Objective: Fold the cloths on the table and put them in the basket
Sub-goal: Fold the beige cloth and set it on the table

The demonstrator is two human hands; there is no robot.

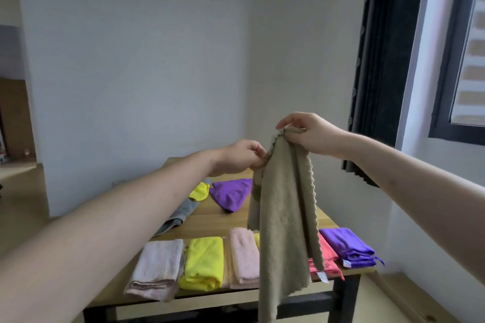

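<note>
I see two arms in the head view, both bare from the frame edge down to the fingertips. No sleeve, cuff or glove covers either one. The left hand (240, 156) carries no ring, watch or strap that I can make out; its wrist is bare, and the forearm behind that wrist is broad and smooth. The right hand (309, 135) is likewise bare, with an uncovered wrist behind it. Fingernails on the right hand look short and unpainted; those on the left hand are too small for me to judge. I find no marking on either arm. The upper arms lie outside the frame.
</note>
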